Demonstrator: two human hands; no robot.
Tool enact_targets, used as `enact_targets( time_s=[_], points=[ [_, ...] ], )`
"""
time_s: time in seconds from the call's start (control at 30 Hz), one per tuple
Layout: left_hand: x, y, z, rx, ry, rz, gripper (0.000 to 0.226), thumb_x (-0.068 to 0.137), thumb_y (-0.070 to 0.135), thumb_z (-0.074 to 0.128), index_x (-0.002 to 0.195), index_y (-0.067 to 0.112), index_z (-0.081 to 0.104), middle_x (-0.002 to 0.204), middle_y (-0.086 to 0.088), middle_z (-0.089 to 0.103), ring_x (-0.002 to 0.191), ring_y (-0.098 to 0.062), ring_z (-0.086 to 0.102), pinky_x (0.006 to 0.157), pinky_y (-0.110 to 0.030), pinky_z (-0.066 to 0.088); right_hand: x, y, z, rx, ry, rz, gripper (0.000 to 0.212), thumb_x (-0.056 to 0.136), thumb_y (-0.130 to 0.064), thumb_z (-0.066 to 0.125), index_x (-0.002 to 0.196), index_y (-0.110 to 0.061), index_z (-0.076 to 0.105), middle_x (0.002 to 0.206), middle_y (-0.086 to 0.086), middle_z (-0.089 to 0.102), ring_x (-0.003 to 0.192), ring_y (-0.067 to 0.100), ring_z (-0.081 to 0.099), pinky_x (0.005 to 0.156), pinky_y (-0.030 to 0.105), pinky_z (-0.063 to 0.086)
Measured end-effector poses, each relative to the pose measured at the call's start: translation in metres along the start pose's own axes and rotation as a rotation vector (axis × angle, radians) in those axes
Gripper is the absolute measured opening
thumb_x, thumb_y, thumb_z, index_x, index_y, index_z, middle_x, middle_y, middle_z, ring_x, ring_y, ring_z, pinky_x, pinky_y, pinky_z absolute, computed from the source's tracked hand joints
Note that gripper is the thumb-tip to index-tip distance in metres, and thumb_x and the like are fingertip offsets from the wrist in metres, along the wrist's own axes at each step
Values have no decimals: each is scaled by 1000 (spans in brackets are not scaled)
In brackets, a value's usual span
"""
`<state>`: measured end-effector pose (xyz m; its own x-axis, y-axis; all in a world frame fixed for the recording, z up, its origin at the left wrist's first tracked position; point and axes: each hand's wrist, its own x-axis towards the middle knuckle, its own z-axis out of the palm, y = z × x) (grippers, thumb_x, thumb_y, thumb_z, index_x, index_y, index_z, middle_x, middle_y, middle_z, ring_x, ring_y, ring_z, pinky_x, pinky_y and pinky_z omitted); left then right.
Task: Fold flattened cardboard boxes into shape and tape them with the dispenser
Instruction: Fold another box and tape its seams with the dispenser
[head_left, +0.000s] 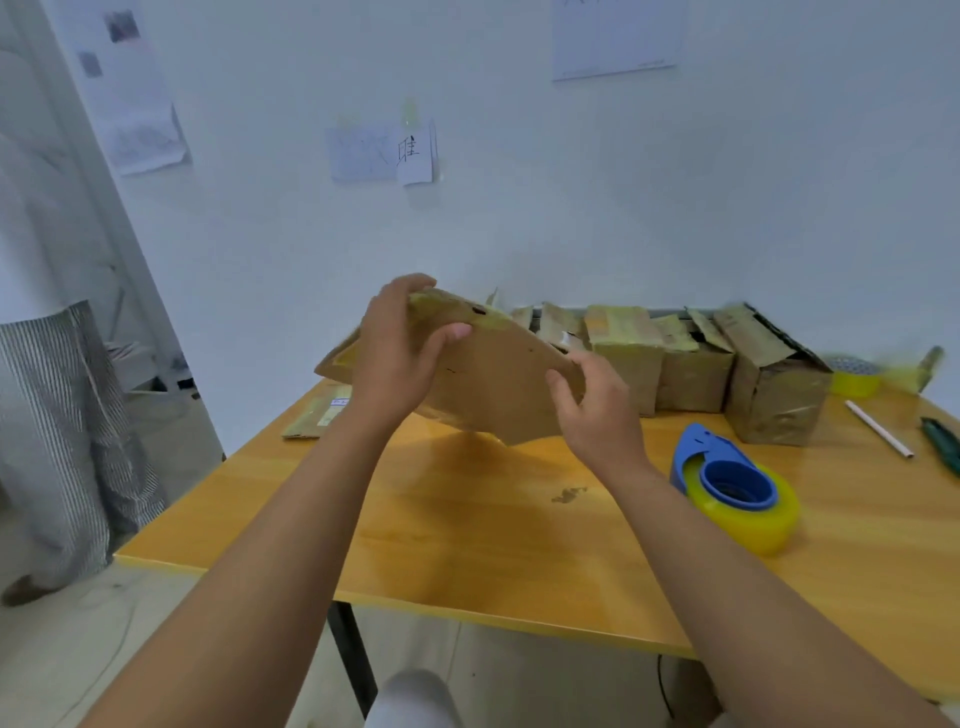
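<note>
A flattened brown cardboard box (491, 387) with yellowish tape along its top edge hangs tilted above the orange table (467, 525). My left hand (397, 351) grips its upper left part, fingers over the top edge and thumb on the near face. My right hand (597, 402) holds its right edge, fingers curled around it. The blue tape dispenser (727, 480) with a yellow tape roll lies on the table to the right of my right wrist.
Several folded, taped boxes (691, 364) stand in a row along the wall. Another flat cardboard piece (319, 413) lies at the table's far left. A yellow tape roll (854, 375), a white stick (879, 428) and a green tool (941, 446) lie at the right. A person in striped trousers (67, 441) stands to the left.
</note>
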<state>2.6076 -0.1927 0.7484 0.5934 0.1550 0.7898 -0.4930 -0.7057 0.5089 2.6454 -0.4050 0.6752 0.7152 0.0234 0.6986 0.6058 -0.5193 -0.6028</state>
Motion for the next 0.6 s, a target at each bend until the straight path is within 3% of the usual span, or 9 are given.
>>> enact_targets(
  time_s=[0.07,0.1,0.13,0.23,0.37,0.43,0.53,0.6],
  points=[
    [1,9,16,30,-86,136,42,87,33,74,122,19,55,118,2,57,110,-16,49,96,-39,42,3,-5,-7,-111,-9,-87,34,100,-34,56,128,-16,56,118,2,61,109,18,56,92,34,46],
    [1,14,24,58,-130,209,42,88,34,72,123,16,55,116,-2,58,108,-19,49,94,-39,42,5,-9,-10,-109,-18,-110,38,100,-33,56,133,-14,53,122,3,61,113,18,55,93,34,44],
    [2,19,32,84,-166,277,43,90,35,69,124,13,55,114,-5,59,106,-21,49,93,-41,41,6,-13,-12,-69,-20,-112,37,101,-31,55,134,-14,51,119,2,62,109,18,56,88,32,45],
    [6,23,48,149,-168,400,52,92,44,60,133,12,52,110,-8,60,103,-25,52,94,-43,39,7,-10,-20,85,33,-51,15,103,-24,52,116,-16,54,85,-10,57,70,2,53,61,18,38],
    [10,0,48,231,1,269,62,88,50,68,137,17,50,125,-5,59,121,-23,48,109,-48,31,0,7,-38,254,124,117,8,103,-23,52,102,-16,48,73,-7,48,55,1,44,52,15,35],
    [11,-8,45,293,9,242,57,89,53,65,135,22,54,127,-5,56,126,-21,43,113,-53,26,0,11,-42,274,112,150,10,103,-23,53,102,-14,49,75,-4,48,57,2,42,54,17,36],
    [16,-6,47,317,19,307,42,91,42,67,126,19,63,104,-10,54,105,-19,39,106,-60,32,1,10,-37,281,91,213,16,103,-24,53,114,-13,51,82,-6,54,64,0,48,61,19,39],
    [17,-5,52,329,26,352,38,91,37,68,118,10,66,94,-12,53,95,-20,37,99,-60,38,1,9,-34,234,100,258,39,102,-27,55,138,-17,42,109,-10,58,87,-4,52,78,17,42]
  ],
)
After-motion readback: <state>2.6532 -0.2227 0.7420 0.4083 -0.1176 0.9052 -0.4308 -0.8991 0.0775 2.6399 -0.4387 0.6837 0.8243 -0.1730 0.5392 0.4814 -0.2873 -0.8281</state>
